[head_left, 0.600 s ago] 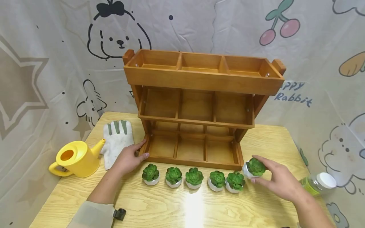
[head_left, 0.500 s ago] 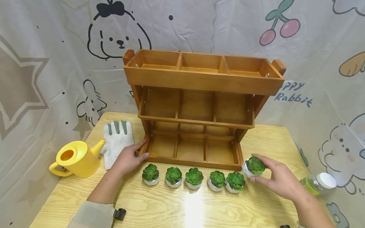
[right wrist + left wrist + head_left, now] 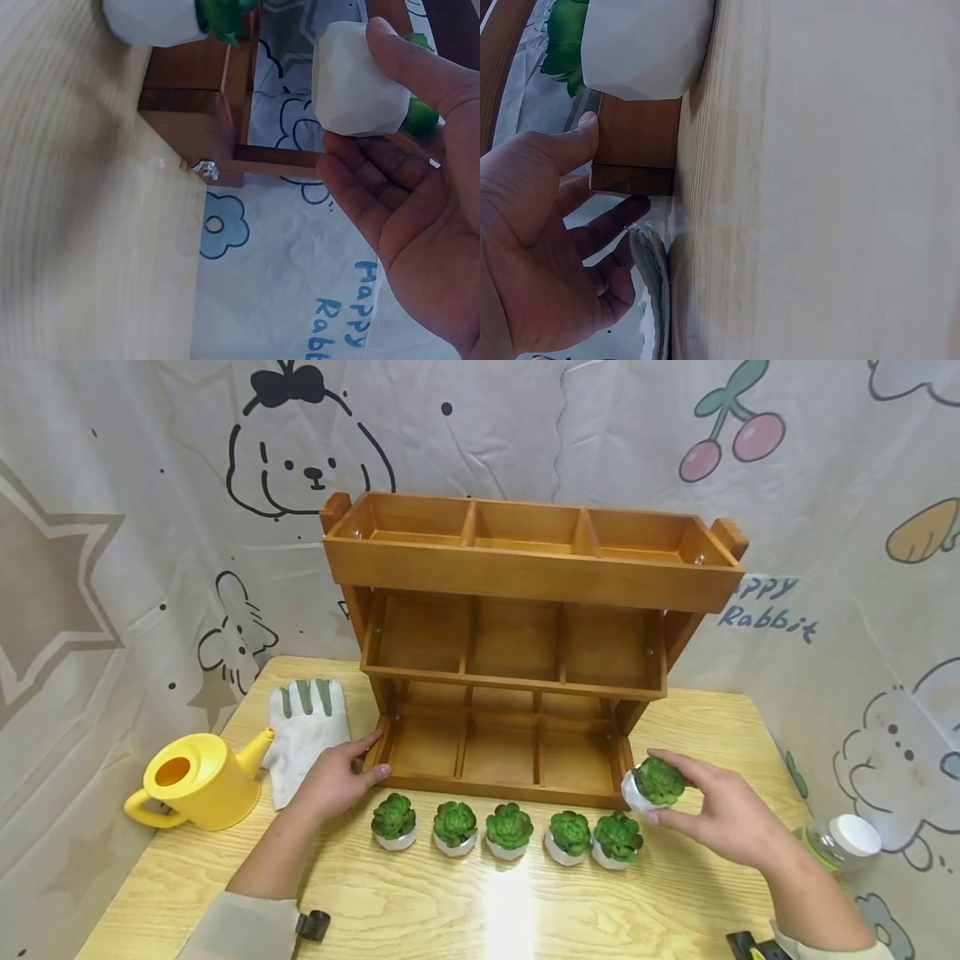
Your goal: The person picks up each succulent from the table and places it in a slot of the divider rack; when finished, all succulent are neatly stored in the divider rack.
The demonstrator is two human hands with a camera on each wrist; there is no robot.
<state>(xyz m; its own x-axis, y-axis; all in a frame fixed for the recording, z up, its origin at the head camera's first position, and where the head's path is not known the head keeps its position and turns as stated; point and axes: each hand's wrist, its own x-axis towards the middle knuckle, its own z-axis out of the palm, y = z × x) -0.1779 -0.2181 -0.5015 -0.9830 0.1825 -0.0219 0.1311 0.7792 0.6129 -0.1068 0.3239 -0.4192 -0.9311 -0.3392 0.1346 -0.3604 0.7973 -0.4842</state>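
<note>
My right hand [image 3: 731, 814] grips a small artificial succulent in a white faceted pot [image 3: 352, 79], lifted off the table beside the right end of the lowest tier. The thumb is on one side of the pot and the fingers on the other. My left hand [image 3: 337, 781] holds the lower left corner of a three-tier wooden plant stand [image 3: 525, 578], thumb on the front rim and index finger along the side. Several more potted succulents [image 3: 510, 828] stand in a row in front of the stand. One pot [image 3: 645, 49] shows close above the left hand in the left wrist view.
A yellow watering can [image 3: 206, 783] and a pale gardening glove [image 3: 307, 727] lie at the left. A clear jar with a white lid [image 3: 851, 839] is at the right, behind the right forearm. A printed cloth [image 3: 480, 435] hangs behind the wooden table [image 3: 420, 910].
The right hand has moved slightly left and upward with the succulent, closer to the stand's lower right corner. The left hand keeps its place on the stand.
</note>
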